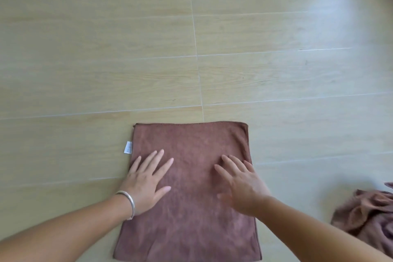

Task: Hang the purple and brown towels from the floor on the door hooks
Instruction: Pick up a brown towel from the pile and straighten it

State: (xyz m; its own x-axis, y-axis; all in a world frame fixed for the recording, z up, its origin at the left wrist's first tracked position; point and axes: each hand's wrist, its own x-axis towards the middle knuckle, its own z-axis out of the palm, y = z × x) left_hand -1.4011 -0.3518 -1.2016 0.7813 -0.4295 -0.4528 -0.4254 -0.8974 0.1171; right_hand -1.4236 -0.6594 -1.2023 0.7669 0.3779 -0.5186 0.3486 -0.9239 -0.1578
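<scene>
Currently my left hand (146, 183) and right hand (242, 185) lie flat, fingers spread, gripping nothing, pressing the brown microfibre towel (189, 198) smooth on the floor. Crumpled second cloth (370, 217) waits right of my right hand.

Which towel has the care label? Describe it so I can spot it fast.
On the pale wood-look floor, find the flat brown towel under both hands. A small white label juts from its left edge. The other brownish towel, far right, lies crumpled.
</scene>
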